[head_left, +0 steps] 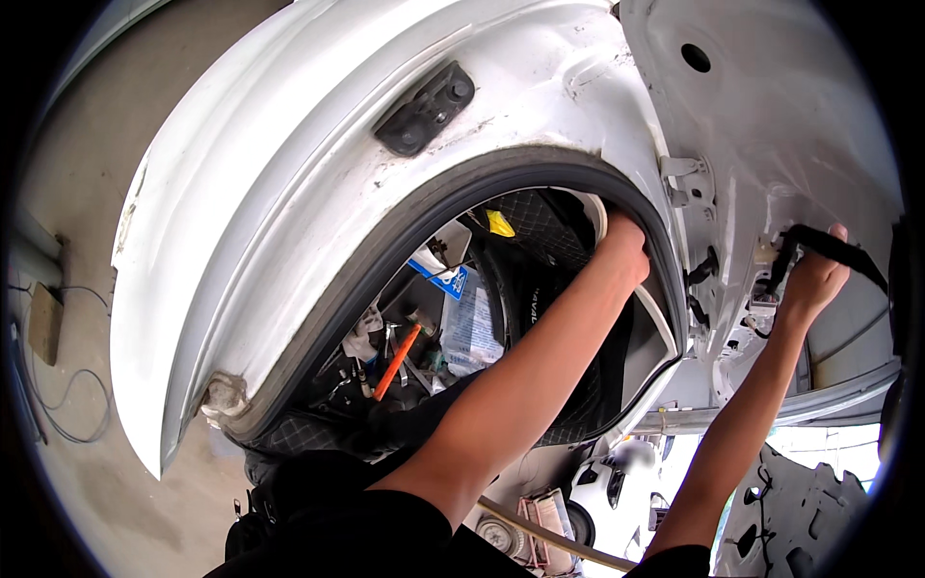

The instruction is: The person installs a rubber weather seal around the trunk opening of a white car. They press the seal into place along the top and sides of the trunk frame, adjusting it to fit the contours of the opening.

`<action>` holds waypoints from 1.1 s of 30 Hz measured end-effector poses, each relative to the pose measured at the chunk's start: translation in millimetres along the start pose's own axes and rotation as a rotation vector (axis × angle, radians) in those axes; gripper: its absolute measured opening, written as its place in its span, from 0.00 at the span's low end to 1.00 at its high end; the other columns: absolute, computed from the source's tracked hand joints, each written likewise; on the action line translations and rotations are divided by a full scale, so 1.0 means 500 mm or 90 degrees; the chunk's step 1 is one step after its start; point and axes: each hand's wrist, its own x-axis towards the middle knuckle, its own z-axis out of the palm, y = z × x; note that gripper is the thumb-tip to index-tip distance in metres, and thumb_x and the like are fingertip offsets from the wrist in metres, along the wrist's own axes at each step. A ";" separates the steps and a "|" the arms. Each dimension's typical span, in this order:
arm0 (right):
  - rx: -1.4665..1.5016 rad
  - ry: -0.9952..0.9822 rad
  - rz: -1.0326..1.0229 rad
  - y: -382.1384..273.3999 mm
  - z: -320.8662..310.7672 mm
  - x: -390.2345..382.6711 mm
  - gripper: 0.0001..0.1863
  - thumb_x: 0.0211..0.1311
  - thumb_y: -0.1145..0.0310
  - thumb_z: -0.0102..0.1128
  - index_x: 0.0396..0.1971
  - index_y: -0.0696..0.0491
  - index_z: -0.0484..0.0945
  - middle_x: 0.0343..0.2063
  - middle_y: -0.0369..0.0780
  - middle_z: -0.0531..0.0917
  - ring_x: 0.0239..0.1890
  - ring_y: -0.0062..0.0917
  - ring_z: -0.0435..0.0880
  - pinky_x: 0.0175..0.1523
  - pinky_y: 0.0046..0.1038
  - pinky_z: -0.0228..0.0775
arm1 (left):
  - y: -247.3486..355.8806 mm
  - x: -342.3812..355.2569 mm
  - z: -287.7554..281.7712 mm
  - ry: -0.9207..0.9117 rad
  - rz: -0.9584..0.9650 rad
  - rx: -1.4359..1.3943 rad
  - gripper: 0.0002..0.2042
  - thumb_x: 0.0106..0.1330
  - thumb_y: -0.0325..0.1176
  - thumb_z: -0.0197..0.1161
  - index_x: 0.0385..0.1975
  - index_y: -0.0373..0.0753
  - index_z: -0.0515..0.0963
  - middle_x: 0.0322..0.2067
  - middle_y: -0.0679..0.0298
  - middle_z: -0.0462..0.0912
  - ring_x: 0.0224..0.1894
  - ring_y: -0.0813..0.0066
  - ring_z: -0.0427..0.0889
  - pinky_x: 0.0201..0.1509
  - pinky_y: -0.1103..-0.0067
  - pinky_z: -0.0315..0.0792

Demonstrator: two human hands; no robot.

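Observation:
My left arm reaches across the open trunk of a white car body [279, 231]. My left hand [624, 249] is at the far right corner of the opening, against the black rubber seal [462, 178] and a pale trim edge [660, 323]. Its fingers are hidden behind that edge. Further right, my right hand [817, 279] is raised beside the white inner panel [771, 106]. Its fingers are closed round a black wrapped cable [858, 258], which bends down towards a bracket on the panel.
Inside the trunk lie an orange-handled tool [397, 361], a blue packet [443, 277], a clear plastic package [472, 328], a yellow piece [499, 223] and several hand tools. A hinge [686, 178] joins body and panel. A loose grey cord [72, 429] curls on the floor.

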 end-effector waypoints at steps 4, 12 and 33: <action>0.032 -0.015 -0.019 0.041 0.007 0.014 0.18 0.67 0.63 0.42 0.17 0.56 0.64 0.15 0.30 0.61 0.21 0.16 0.59 0.27 0.23 0.52 | 0.007 -0.008 0.009 -0.009 0.022 -0.037 0.13 0.69 0.39 0.46 0.48 0.41 0.70 0.46 0.65 0.75 0.47 0.73 0.74 0.49 0.73 0.72; 0.016 -0.026 -0.021 0.122 -0.031 0.018 0.15 0.66 0.65 0.41 0.22 0.58 0.67 0.17 0.31 0.65 0.22 0.17 0.62 0.28 0.23 0.55 | 0.006 -0.013 0.013 0.034 0.008 -0.083 0.13 0.70 0.38 0.46 0.49 0.41 0.70 0.47 0.65 0.75 0.48 0.73 0.73 0.52 0.73 0.70; -0.049 0.021 -0.039 0.081 -0.013 0.005 0.15 0.65 0.64 0.42 0.24 0.60 0.70 0.17 0.33 0.68 0.22 0.18 0.64 0.28 0.23 0.57 | -0.007 0.004 0.002 -0.008 0.020 -0.011 0.14 0.69 0.40 0.46 0.51 0.43 0.68 0.50 0.66 0.73 0.51 0.73 0.71 0.56 0.72 0.68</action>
